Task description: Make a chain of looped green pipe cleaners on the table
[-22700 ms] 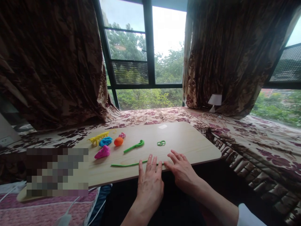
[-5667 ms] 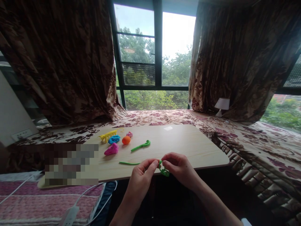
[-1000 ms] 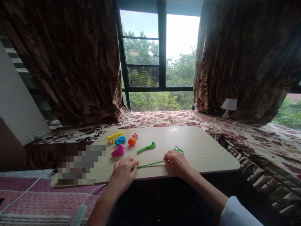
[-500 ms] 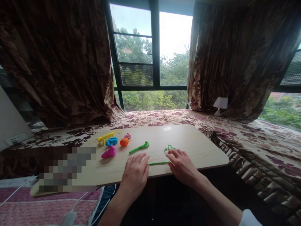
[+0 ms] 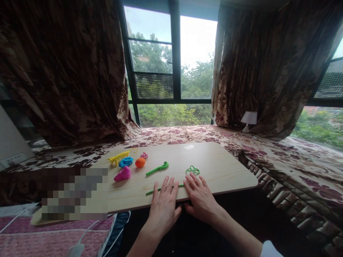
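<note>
We have our left hand [image 5: 164,207] flat and open, its straight fingers laid across a thin green strand [image 5: 149,193] near the front edge of the pale surface [image 5: 227,171]. Our right hand [image 5: 201,200] is flat and open too; it seems to cover the strand's right end, though our fingers hide this. Just beyond it lie green loops [image 5: 192,170], with a green hooked stick [image 5: 158,169] and an orange ball [image 5: 140,162] farther left.

From your head, the one camera looks forward and down, with your left hand [image 5: 164,207] and right hand [image 5: 201,200] near at lower centre, past the surface [image 5: 222,175] in the lower half to the window [image 5: 176,53] at upper centre.
</note>
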The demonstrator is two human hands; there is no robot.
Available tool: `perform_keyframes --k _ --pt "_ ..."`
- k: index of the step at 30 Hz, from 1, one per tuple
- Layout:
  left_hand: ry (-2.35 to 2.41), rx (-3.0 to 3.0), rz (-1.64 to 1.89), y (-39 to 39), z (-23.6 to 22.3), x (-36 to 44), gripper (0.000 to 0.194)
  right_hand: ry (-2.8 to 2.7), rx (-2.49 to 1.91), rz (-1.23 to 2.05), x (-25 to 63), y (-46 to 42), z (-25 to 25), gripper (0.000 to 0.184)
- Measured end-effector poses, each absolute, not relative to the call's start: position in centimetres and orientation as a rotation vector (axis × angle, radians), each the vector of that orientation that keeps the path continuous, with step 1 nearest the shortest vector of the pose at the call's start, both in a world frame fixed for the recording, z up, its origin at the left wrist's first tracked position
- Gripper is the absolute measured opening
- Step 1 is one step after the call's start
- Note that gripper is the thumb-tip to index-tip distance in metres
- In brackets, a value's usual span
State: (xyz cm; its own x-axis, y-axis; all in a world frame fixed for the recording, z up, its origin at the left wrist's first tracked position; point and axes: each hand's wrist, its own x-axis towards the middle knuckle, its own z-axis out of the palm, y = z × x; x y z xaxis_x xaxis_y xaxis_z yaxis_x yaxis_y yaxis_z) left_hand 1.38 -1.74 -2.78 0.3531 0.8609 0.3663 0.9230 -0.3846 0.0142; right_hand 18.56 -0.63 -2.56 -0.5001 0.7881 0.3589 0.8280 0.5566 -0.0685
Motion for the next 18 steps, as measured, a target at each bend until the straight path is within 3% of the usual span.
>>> perform_keyframes --k 18 --pt "-1.591 -2.46 -0.382 -3.4 -3.8 1.0 0.068 -2.498 -1.303 -0.152 19.2 -1.9 -3.8 0.064"
